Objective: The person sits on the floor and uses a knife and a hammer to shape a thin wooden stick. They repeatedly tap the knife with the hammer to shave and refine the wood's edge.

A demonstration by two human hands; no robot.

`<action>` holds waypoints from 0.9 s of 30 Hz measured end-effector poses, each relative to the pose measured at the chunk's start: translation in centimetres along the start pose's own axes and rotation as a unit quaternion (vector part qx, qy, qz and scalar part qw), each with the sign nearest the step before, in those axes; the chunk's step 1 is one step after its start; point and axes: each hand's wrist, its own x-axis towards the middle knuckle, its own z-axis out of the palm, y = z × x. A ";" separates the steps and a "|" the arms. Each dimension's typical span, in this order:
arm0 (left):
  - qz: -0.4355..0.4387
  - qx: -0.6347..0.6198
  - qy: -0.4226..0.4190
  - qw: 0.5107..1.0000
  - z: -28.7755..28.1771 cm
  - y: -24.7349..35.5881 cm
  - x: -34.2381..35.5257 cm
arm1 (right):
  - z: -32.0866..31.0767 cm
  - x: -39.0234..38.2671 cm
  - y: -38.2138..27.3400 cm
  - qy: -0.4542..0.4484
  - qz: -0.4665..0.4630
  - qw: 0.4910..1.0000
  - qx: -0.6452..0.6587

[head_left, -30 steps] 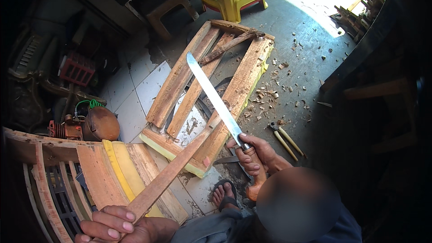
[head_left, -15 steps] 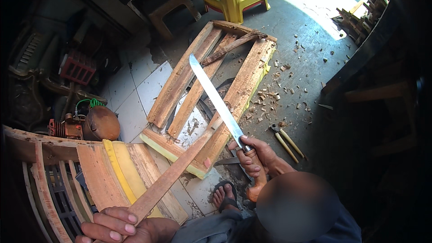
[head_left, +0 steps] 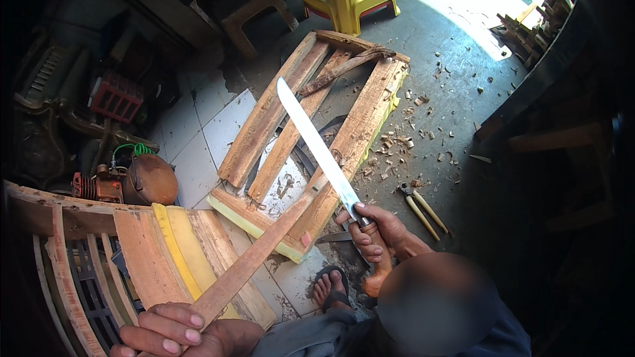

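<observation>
My left hand (head_left: 162,334) grips a long narrow wooden strip (head_left: 264,251) at the lower left. The strip slants up across a wooden frame (head_left: 387,96) with slats and pale foam along its edges. My right hand (head_left: 383,238) is closed on the wooden handle of a long knife (head_left: 301,119), whose bright blade points up and left over the frame. The blade overlaps the strip's far part in view; I cannot tell whether they touch. A curved wooden piece with slats and yellow foam (head_left: 169,238) lies beside my left hand.
Pincers (head_left: 420,208) and wood shavings (head_left: 413,135) lie on the floor right of the frame. An orange compressor (head_left: 149,178) stands left. Behind are a yellow plastic stool (head_left: 340,10) and a dark stool (head_left: 251,10); scrap wood (head_left: 529,33) is piled at right.
The surroundings and my right hand with the knife appear shifted very slightly in the picture. Both hands keep their grips.
</observation>
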 end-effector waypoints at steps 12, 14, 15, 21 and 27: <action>0.008 0.023 0.004 1.000 0.0 0.0 -0.1 | -0.1 -0.2 0.2 -0.025 -0.010 0.999 -0.025; 0.005 0.006 0.003 1.000 0.1 0.1 -0.1 | -0.1 -0.2 0.3 -0.030 -0.013 0.999 -0.025; 0.003 -0.002 0.003 1.000 0.1 0.1 0.0 | -0.1 -0.2 0.3 -0.031 -0.015 0.999 -0.025; -0.013 0.072 0.007 0.997 -0.1 0.0 -0.3 | 0.2 -0.4 -0.8 0.067 -0.043 0.987 -0.142; -0.029 0.169 0.077 0.982 -0.3 -0.8 0.7 | -8.3 2.4 -2.8 0.472 -0.182 0.493 -0.707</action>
